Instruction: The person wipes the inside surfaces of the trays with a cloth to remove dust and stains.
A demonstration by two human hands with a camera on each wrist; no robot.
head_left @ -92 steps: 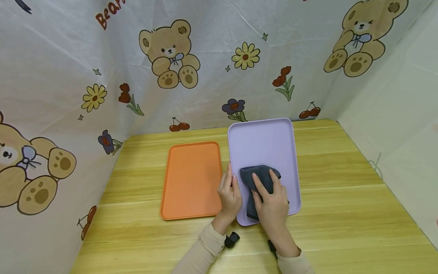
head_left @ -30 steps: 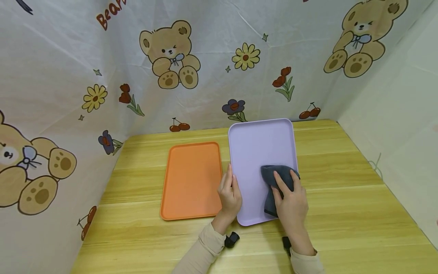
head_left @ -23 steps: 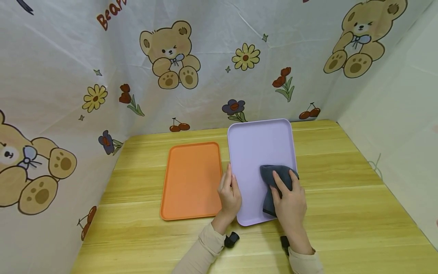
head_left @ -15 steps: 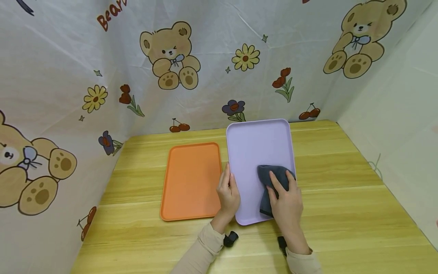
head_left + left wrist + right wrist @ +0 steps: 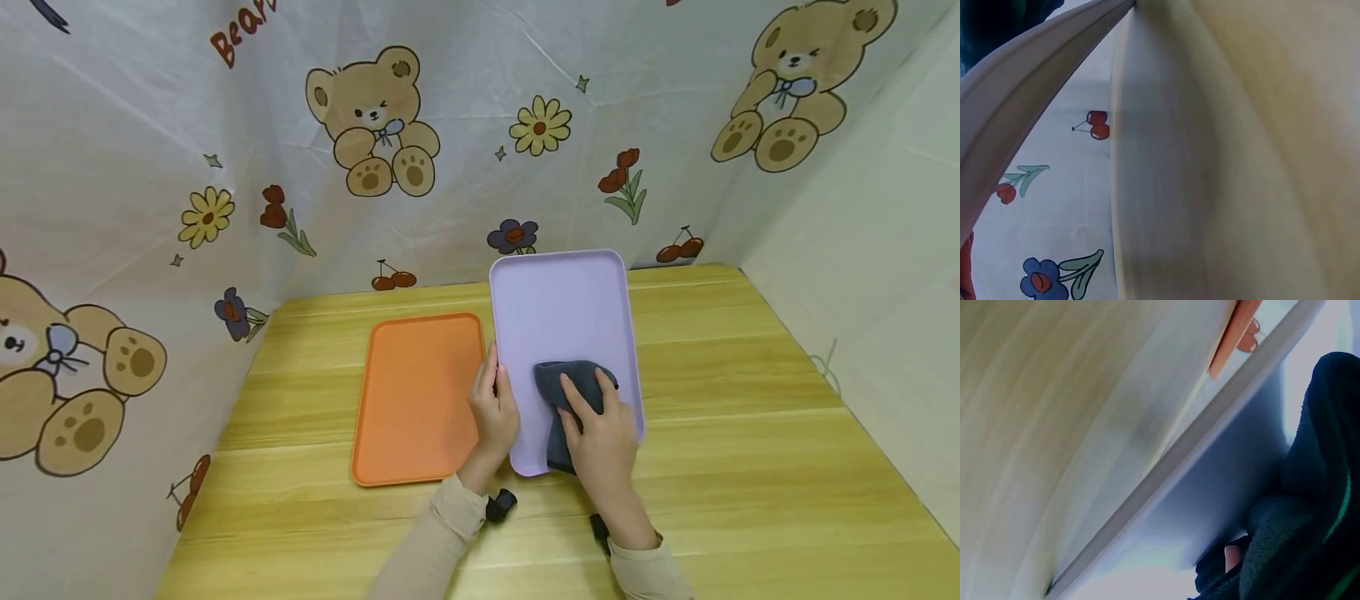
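Both hands are busy: L hand (image 5: 495,417) grips the left rim of a lilac tray (image 5: 562,308), & R hand (image 5: 600,442) holds a bunched dark grey cloth (image 5: 551,379), fingers spread over it, pressing it on the tray's inner face. Cloth lies in the near half of the tray, approx. mid-width. Tray is held up at a tilt above a yellow wood-grain tabletop (image 5: 757,433); its far edge overlaps the wall hanging in view. Just left, an orange tray (image 5: 420,400) lies flat on the tabletop. Beige sleeves (image 5: 431,542) come in from the near side, w/ a small black device (image 5: 501,505) by the L wrist. At far side & left, a white hanging (image 5: 465,208) w/ cartoon bears, flowers, cherries, etc.
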